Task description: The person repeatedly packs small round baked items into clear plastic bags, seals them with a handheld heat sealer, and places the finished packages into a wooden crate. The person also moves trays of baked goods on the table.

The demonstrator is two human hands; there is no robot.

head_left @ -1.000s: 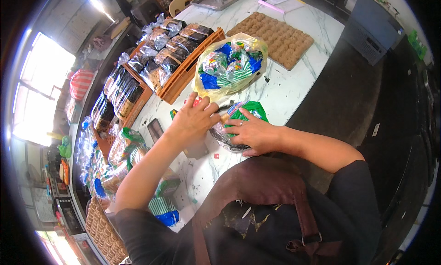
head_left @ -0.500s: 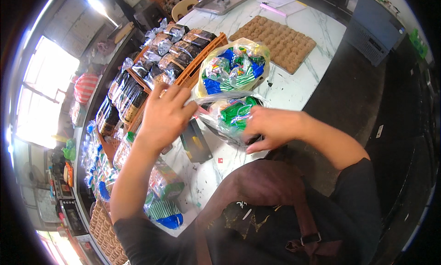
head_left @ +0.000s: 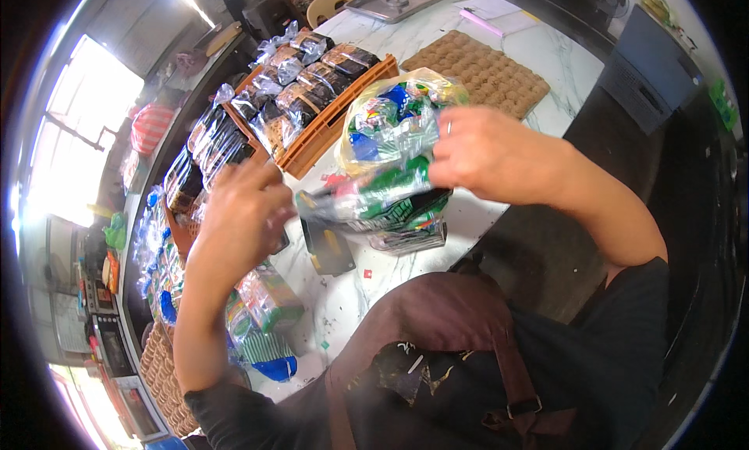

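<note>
My right hand (head_left: 488,157), a ring on one finger, is closed on the upper edge of a plastic bag with green and black print (head_left: 390,196). The bag is stretched sideways above the table and blurred. My left hand (head_left: 246,212) is at the bag's left end with bent fingers; motion smears them, so a grip cannot be made out. Below the bag's left end lies a dark flat rectangular piece (head_left: 328,247). Just beyond the bag stands a translucent yellow bag (head_left: 351,149) filled with crumpled blue, green and white wrappers.
Orange crates (head_left: 339,118) of dark packaged loaves stand at the left. An egg-tray-like brown sheet (head_left: 499,71) lies behind the yellow bag, and a metal tray (head_left: 398,1) farther back. More wrapped packs (head_left: 265,298) lie by my left forearm on the marbled table (head_left: 562,56).
My right hand has risen up and right, pulling the printed bag up and across. My left hand has moved slightly left and down. A dark-printed pack now shows beneath the bag.
</note>
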